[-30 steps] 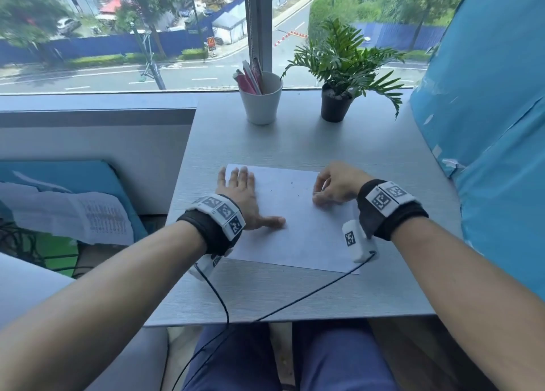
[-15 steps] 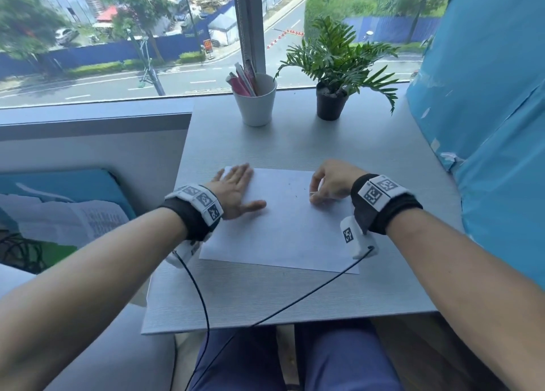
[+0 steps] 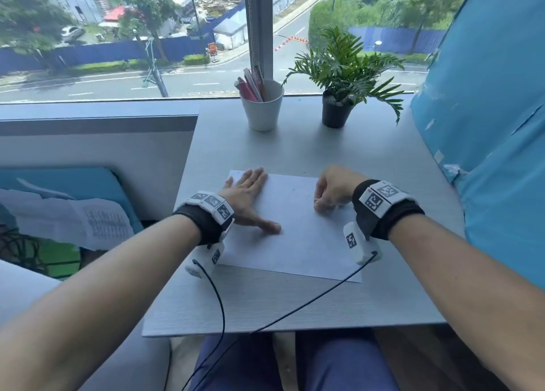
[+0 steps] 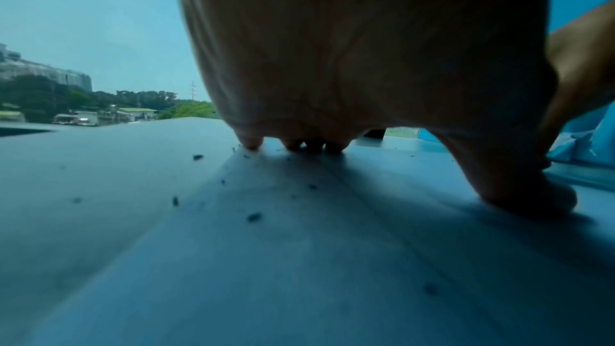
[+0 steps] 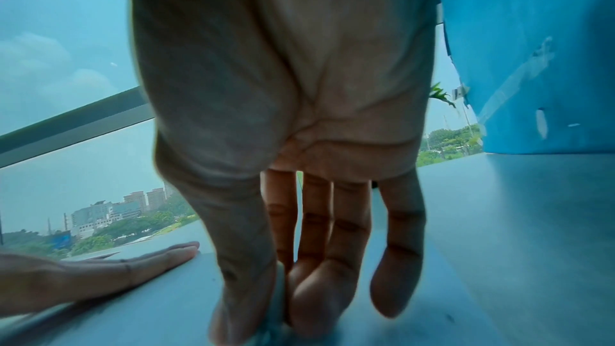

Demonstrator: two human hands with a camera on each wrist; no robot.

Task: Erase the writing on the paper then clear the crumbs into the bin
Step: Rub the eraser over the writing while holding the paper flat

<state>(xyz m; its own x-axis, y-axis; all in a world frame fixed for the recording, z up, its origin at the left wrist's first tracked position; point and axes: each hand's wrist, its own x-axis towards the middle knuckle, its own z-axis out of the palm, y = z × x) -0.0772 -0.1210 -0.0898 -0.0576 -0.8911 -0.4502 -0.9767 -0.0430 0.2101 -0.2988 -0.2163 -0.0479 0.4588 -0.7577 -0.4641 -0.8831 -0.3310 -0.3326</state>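
Centrally, the sheet of paper (image 3: 295, 228) lies flat on the grey surface (image 3: 295, 302). L hand (image 3: 246, 194) rests palm-down w/ fingers straight on the sheet's 10 o'clock corner, thumb splayed toward the middle. R hand (image 3: 331, 188), at the sheet's 2 o'clock side, pinches a small white eraser (image 5: 278, 296) btwn thumb & fingers, tip down on the sheet. Dark eraser crumbs (image 4: 254, 217) lie scattered near the L fingertips (image 4: 251, 142). White cup of pens (image 3: 262, 104) & potted plant (image 3: 339, 75) at 12 o'clock by the window.
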